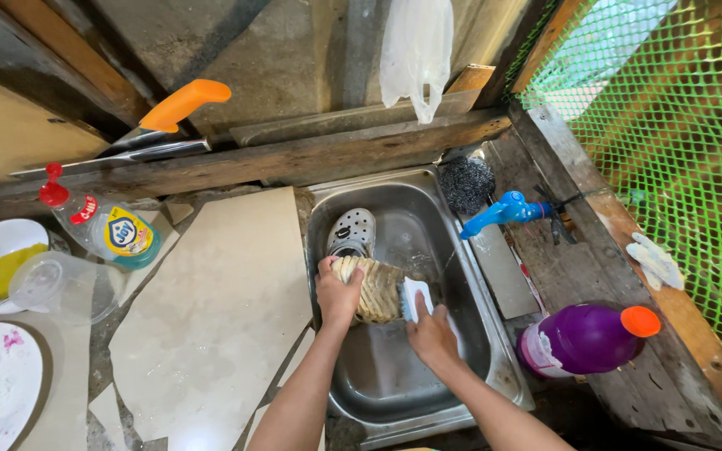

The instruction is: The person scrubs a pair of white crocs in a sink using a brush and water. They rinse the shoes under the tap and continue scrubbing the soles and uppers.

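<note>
**sinkwatcher:** Both forearms come up from the bottom edge into the dented stainless steel sink [495, 351]. Left hand [338, 292] is wrapped around the end of a tan woven-strap sandal [371, 288], holding it over the basin. Right hand [433, 332] is closed on a white-and-blue rectangular sponge [416, 297], pressed against the sandal's side.

**tilefan:** yep, and a grey perforated clog [352, 231] sits in the back of the basin, just behind the sandal. Blue plastic tap [503, 209] sticks out from the right, with a dark steel-wool scrubber [467, 184] on the sink's back corner.

**sinkwatcher:** Purple bottle with an orange cap [585, 338] lies on its side on the wooden ledge right of the sink. On the cracked beige tile surface [219, 309] to the left: a clear dish-soap bottle with a red cap [102, 224], lying down, near a clear plastic tub [64, 286]. Orange-handled knife [156, 125] rests on the beam behind.
</note>
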